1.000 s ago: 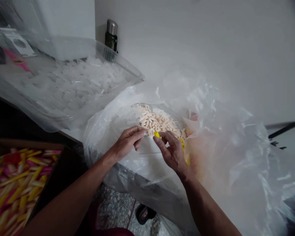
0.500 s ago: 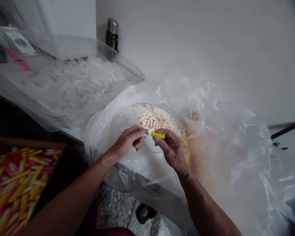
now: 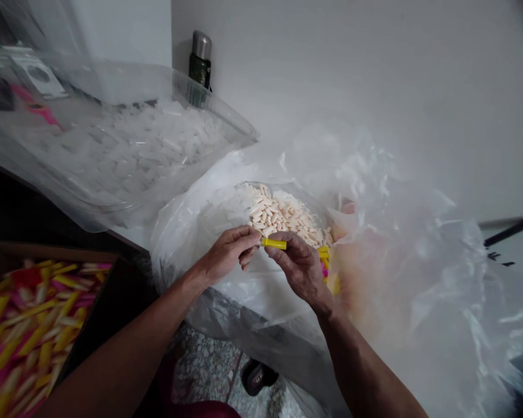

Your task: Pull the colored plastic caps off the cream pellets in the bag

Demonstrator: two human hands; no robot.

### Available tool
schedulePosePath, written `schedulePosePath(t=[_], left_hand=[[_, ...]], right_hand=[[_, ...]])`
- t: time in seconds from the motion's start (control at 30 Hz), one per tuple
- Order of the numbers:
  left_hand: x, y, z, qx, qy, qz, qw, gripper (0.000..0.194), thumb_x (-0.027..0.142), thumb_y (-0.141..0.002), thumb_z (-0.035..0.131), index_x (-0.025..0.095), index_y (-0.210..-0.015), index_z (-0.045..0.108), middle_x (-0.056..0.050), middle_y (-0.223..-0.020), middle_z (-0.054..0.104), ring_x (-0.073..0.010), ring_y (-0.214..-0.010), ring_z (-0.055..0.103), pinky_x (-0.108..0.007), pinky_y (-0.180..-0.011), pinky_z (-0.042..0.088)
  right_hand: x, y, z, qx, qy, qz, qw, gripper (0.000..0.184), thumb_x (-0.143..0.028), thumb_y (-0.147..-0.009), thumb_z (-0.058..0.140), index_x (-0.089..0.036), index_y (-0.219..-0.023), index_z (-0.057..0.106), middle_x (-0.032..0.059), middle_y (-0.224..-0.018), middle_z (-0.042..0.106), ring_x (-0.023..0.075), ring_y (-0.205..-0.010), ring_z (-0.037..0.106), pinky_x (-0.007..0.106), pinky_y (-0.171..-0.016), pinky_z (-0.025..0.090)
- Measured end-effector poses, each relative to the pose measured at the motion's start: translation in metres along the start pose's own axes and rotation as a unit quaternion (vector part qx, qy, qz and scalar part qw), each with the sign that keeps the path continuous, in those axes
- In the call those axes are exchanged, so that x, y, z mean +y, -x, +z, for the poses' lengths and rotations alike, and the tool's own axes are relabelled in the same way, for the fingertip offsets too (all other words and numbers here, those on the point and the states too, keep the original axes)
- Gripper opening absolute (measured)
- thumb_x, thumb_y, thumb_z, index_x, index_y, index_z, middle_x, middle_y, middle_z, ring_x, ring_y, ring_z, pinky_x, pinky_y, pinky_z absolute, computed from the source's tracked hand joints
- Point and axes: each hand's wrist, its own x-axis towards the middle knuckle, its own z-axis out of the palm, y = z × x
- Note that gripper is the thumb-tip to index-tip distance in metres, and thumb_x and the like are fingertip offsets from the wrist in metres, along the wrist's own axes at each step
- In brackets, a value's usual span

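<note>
I have the yellow tube [image 3: 275,244] lying near level between both hands, above the near edge of the pile of short pale sticks [image 3: 283,213]. My right hand [image 3: 304,267] is closed, gripping the tube between thumb and fingers. My left hand [image 3: 226,251] is closed in a pinch on a small pale piece [image 3: 262,240] at the tube's left end; that piece is mostly hidden, and I cannot tell how far it is seated. Just beyond the right hand lie further yellow pieces [image 3: 323,253] and a pink piece [image 3: 325,269]. A crumpled plastic bag [image 3: 418,290] surrounds the work area and extends to the right. To the upper left, a clear tub [image 3: 237,123] contains translucent pieces [image 3: 135,152]; a flask [image 3: 200,61] stands behind its rim. At lower left, a box [image 3: 70,252] contains yellow, pink and pale sticks [image 3: 37,331]. Below is the speckled floor [image 3: 207,363].
</note>
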Motion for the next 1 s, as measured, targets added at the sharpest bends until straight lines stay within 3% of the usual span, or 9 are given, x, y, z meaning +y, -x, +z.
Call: schedulePosePath(t=[0.33,0.53,0.6,0.73,0.8,0.87,1.0], left_hand=[[-0.003,0.0,0.0,-0.004,-0.067,0.056,0.996,0.038,0.054,-0.092,0.073,0.017,-0.091,0.063,0.007,-0.062,0.045,-0.0076,-0.051,0.041,-0.023,-0.05,0.045],[-0.008,0.0,-0.003,-0.005,-0.114,0.053,0.992,0.037,0.053,-0.094,0.07,0.017,-0.102,0.068,0.005,-0.069,0.053,-0.0076,-0.055,0.047,-0.023,-0.053,0.046],[-0.007,0.0,-0.003,0.001,-0.112,0.051,0.992,0.035,0.052,-0.096,0.068,0.017,-0.098,0.066,0.005,-0.071,0.051,-0.0072,-0.055,0.046,-0.023,-0.052,0.046],[-0.005,0.0,0.0,-0.004,-0.067,0.036,0.997,0.036,0.053,-0.097,0.066,0.019,-0.088,0.059,0.007,-0.069,0.042,-0.0056,-0.05,0.037,-0.022,-0.047,0.044],[-0.005,0.0,0.001,-0.011,-0.06,0.032,0.998,0.037,0.054,-0.096,0.067,0.019,-0.087,0.058,0.008,-0.066,0.04,-0.0056,-0.049,0.034,-0.022,-0.047,0.044],[-0.004,0.0,0.001,-0.015,-0.07,0.04,0.997,0.038,0.055,-0.095,0.068,0.019,-0.088,0.059,0.008,-0.063,0.039,-0.0065,-0.05,0.036,-0.022,-0.049,0.045],[-0.001,0.004,0.0,-0.007,-0.155,0.091,0.984,0.035,0.053,-0.097,0.064,0.018,-0.092,0.063,0.005,-0.067,0.051,-0.0088,-0.055,0.049,-0.023,-0.054,0.047]], right_hand=[[-0.008,-0.003,-0.001,0.004,0.184,-0.04,0.982,0.033,-0.049,-0.107,0.059,-0.021,-0.095,0.069,0.0036,-0.086,0.069,0.017,-0.079,0.062,0.03,-0.076,0.049],[-0.011,-0.004,0.001,-0.025,0.213,0.044,0.976,0.057,-0.061,-0.112,0.037,-0.022,-0.071,0.05,-0.0004,-0.065,0.053,0.0154,-0.065,0.052,0.03,-0.064,0.04],[-0.01,-0.003,-0.001,-0.033,0.204,0.039,0.978,0.054,-0.059,-0.112,0.036,-0.022,-0.077,0.053,0.0006,-0.071,0.058,0.016,-0.068,0.055,0.029,-0.066,0.042],[-0.003,-0.002,-0.009,-0.055,0.25,-0.049,0.965,0.037,-0.051,-0.113,0.04,-0.021,-0.104,0.061,0.0075,-0.095,0.068,0.02,-0.084,0.061,0.033,-0.079,0.048],[-0.002,0.0,-0.011,-0.062,0.275,-0.07,0.957,0.036,-0.05,-0.112,0.041,-0.022,-0.103,0.06,0.0081,-0.094,0.066,0.0209,-0.085,0.06,0.034,-0.081,0.048],[-0.004,0.001,-0.01,-0.064,0.26,-0.047,0.962,0.04,-0.052,-0.113,0.039,-0.023,-0.094,0.058,0.006,-0.087,0.063,0.0201,-0.08,0.058,0.034,-0.078,0.047],[-0.015,0.002,0.0,-0.064,0.141,0.064,0.986,0.053,-0.055,-0.113,0.034,-0.023,-0.075,0.051,0.0016,-0.073,0.057,0.017,-0.071,0.055,0.031,-0.073,0.047]])
